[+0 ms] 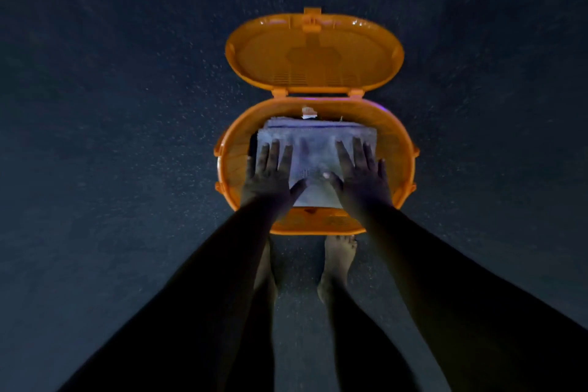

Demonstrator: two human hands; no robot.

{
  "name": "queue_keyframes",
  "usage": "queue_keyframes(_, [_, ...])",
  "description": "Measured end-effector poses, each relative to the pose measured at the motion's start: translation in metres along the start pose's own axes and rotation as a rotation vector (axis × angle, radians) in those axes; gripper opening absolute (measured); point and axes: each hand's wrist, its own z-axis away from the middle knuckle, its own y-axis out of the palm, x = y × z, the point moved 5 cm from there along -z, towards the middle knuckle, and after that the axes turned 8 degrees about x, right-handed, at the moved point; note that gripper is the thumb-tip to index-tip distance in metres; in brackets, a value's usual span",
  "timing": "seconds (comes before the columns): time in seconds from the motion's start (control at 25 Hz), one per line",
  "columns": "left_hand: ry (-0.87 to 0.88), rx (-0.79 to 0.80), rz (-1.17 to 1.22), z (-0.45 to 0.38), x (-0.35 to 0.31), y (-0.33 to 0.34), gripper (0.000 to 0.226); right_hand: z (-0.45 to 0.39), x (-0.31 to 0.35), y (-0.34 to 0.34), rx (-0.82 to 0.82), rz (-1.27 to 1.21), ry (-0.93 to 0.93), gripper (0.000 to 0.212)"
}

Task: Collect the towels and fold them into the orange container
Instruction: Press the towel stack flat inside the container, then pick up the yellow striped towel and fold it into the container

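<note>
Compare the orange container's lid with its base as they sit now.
The lid is swung open behind its hinges, its ribbed inside bare; the base holds a folded grey towel. Both hands, left hand and right hand, press flat on the towel inside the base; nothing touches the lid. Both parts are the same orange plastic and oval outline.

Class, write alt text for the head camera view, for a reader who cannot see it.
Two hands, left hand and right hand, press flat on a folded grey towel inside an open orange container. Its hinged lid lies open behind it on a dark floor; bare feet stand below.
</note>
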Motion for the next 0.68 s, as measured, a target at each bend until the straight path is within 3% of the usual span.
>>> queue_keyframes(0.36, [-0.228, 0.034, 0.272, 0.348, -0.021, -0.123, 0.094, 0.271, 0.100, -0.192, 0.161, 0.137, -0.118, 0.073])
queue_keyframes(0.52, [-0.373, -0.076, 0.485, 0.482, -0.028, -0.129, 0.093, 0.365, 0.158, -0.228, 0.191, 0.288, -0.320, 0.074])
queue_keyframes(0.68, [-0.531, -0.202, 0.623, 0.592, -0.020, -0.097, 0.093, 0.443, 0.220, -0.223, 0.198, 0.552, -0.549, 0.078])
